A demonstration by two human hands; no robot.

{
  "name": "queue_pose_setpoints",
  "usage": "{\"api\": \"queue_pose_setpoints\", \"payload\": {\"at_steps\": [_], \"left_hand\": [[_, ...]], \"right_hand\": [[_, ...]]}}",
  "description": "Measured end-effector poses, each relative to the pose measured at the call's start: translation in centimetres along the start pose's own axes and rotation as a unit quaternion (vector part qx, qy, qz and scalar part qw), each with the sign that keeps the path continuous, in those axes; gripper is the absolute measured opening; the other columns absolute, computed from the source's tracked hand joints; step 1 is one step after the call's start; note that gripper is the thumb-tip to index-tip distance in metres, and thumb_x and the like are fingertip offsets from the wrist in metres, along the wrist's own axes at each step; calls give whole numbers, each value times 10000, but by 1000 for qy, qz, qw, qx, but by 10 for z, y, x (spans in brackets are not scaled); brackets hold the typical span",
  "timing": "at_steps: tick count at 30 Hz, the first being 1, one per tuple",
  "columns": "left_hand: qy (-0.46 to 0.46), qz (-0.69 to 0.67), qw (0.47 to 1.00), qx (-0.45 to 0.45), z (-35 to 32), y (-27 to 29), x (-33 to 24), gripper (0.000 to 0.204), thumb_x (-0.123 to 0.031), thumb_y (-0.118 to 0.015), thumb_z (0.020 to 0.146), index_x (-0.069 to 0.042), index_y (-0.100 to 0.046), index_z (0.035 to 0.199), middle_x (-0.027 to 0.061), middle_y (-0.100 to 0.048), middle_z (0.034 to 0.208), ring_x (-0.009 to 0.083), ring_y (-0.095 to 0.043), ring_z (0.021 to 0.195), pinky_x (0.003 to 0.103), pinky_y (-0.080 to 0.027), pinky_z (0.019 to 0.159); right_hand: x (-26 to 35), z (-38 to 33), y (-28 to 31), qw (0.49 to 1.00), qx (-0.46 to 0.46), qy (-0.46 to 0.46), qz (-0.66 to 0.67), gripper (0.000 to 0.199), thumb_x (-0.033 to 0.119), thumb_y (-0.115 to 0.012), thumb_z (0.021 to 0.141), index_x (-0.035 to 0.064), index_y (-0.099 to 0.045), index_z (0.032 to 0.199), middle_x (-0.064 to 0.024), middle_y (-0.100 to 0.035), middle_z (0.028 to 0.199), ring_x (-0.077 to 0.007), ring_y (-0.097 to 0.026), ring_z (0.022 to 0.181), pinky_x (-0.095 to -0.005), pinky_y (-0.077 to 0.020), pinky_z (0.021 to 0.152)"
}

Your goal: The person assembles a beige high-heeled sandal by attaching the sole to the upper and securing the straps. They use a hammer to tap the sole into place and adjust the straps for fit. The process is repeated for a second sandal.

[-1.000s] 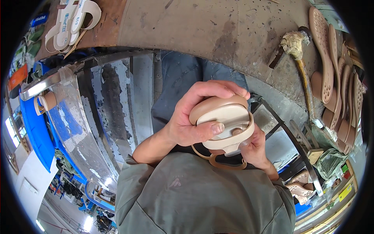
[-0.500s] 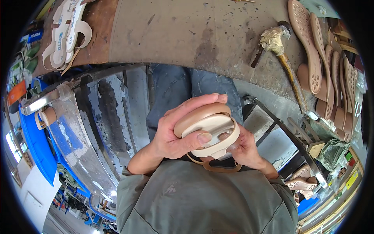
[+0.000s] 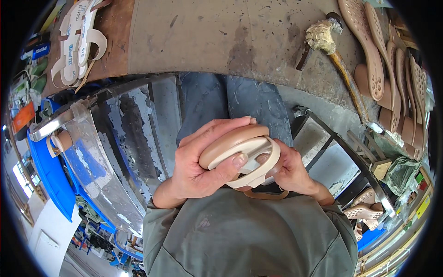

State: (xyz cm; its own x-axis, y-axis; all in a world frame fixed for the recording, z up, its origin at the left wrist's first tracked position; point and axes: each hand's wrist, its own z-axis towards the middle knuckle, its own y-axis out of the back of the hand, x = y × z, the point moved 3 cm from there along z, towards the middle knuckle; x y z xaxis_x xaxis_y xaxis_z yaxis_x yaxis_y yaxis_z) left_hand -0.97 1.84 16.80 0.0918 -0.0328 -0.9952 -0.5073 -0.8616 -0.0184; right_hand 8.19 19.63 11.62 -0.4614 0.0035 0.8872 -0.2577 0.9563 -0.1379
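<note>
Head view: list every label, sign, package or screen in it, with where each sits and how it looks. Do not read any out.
Printed insole labels: far left on the workbench, white sandal footbeds with blue print, stacked.
Blue label: left rim, beside those insoles, small rectangle with pale print.
Orange label: left edge, lower down, tilted rectangle.
Green bag: right, under the bench rail, crumpled plastic.
Yellow tag: lower right rim, small slanted strip.
No screens show.

I work in a shoemaking workshop. My stained workbench [image 3: 207, 41] carries a tape-wrapped hammer [image 3: 339, 60], a row of tan outsoles [image 3: 392, 69] at the right, and strapped white insoles [image 3: 76, 44] at the left. More finished sandals [image 3: 364, 210] sit in a bin beside my seat.
</note>
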Motion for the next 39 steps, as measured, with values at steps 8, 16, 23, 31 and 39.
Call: {"api": "queue_pose_setpoints", "payload": {"at_steps": [8,16,23,31,39], "left_hand": [[37,44,998,-5,-4,1,-17,368,-48,-632,812,50,-556,1158,161,-645,1054,216,-655,902,292,-516,754],[71,94,993,-5,-11,3,-30,312,-32,-641,803,26,-578,1103,132,-664,989,207,-669,840,290,-531,707],[124,166,978,9,-8,0,-48,280,-42,-657,786,-10,-599,1058,132,-659,922,246,-672,791,302,-522,668],[48,92,991,81,-7,7,-55,523,-59,-740,720,25,-517,1186,146,-643,1034,204,-634,958,294,-494,823],[-152,-21,987,-44,-50,-7,-23,624,-183,-760,748,119,-473,1213,201,-555,1172,238,-580,1047,329,-468,880]], "right_hand": [[-1,1,-5,999,-5,33,-21,187,101,-520,905,-10,-518,1056,-81,-626,799,-160,-650,702,-276,-514,612],[1,0,-12,999,18,41,-18,204,39,-504,876,-14,-488,1072,-143,-626,825,-305,-671,771,-326,-519,653],[8,3,-18,994,4,100,-52,217,49,-524,870,-4,-493,1079,-129,-632,803,-273,-660,795,-316,-517,659],[11,-6,-16,994,-12,108,-9,220,24,-547,861,-4,-520,1077,-118,-651,809,-203,-681,784,-283,-526,661],[3,-17,-3,986,-49,143,77,339,178,-574,914,-27,-527,1180,-71,-636,1024,-125,-594,912,-270,-481,785]]}}
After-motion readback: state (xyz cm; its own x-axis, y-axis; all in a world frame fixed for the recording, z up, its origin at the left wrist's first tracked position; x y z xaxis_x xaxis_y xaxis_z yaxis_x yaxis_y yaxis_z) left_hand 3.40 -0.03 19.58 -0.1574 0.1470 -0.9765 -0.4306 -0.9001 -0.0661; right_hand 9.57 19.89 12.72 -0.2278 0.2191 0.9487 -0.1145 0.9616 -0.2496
